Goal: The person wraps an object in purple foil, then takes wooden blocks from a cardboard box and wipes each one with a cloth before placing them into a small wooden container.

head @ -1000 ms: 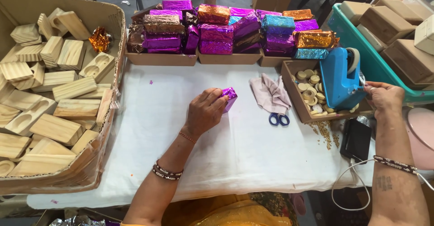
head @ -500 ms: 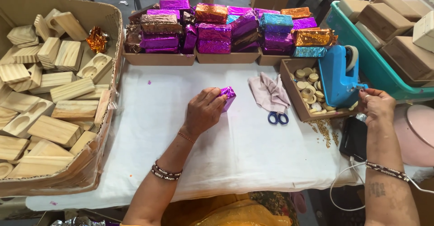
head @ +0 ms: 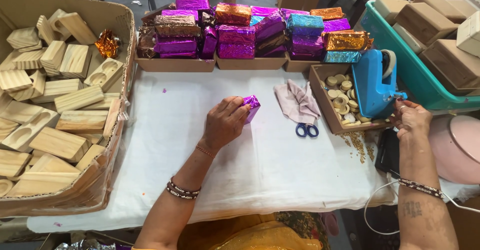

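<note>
Since a second ago the right hand (head: 411, 119) has drawn back from the blue tape dispenser (head: 376, 86), sliding down toward five o'clock of it, fingers pinched together as if on a strip of tape; the strip itself is too thin to make out, so I cannot tell whether that grip really holds anything. Meanwhile the left hand (head: 225, 121) has stayed put, its grip closed over the purple foil-wrapped block (head: 252, 108), pressing it onto the white cloth of the desk (head: 270, 170) near the middle.

Several things could go wrong, as I judge it. If tape is coming off the roll, a long unsupported strip may curl and stick to itself or to the fingers before it reaches the block. The dispenser sits partly over the cardboard tray of wooden rings (head: 340, 97); a sideways tug could tip it or scatter the rings. Loose foil at the block's one o'clock corner may spring open if the left hand eases off, and shiny foil tears or creases easily under a hard press. Scissors (head: 305, 130) and a crumpled pink cloth (head: 299, 102) lie between the two hands, right on the path from dispenser to block, so the strip could snag on them. A white cable (head: 385, 192) loops by the right forearm and might get dragged.
</note>
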